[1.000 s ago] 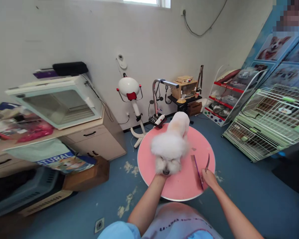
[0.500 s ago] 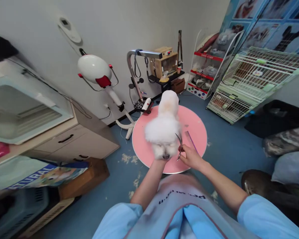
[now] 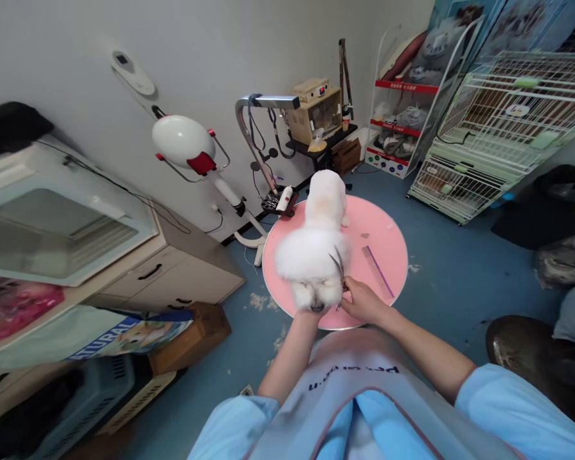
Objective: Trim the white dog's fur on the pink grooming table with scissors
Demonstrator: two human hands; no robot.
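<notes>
A fluffy white dog [image 3: 311, 252] stands on a round pink grooming table [image 3: 388, 239], its head toward me. My left hand [image 3: 310, 314] is under its chin and holds it; the fingers are mostly hidden by the muzzle. In my right hand [image 3: 361, 301] are curved-looking metal scissors [image 3: 338, 263], with fingers around the handles at the side of the dog's face. The blades point up, slightly apart, against the fur on the right of the head. A purple-backed comb [image 3: 379, 269] lies on the table right of the dog.
A metal grooming arm [image 3: 268, 102] with hanging loops rises behind the table. Its tray [image 3: 280, 203] holds a white bottle [image 3: 285, 198]. A white dryer [image 3: 184, 142] stands left, wire cages [image 3: 503, 128] right. Fur clumps [image 3: 257, 301] lie on the floor.
My right hand has brought the scissors up and left, closer against the dog's head, with the blades now spread. My left hand stays under the chin. The camera view has shifted a little.
</notes>
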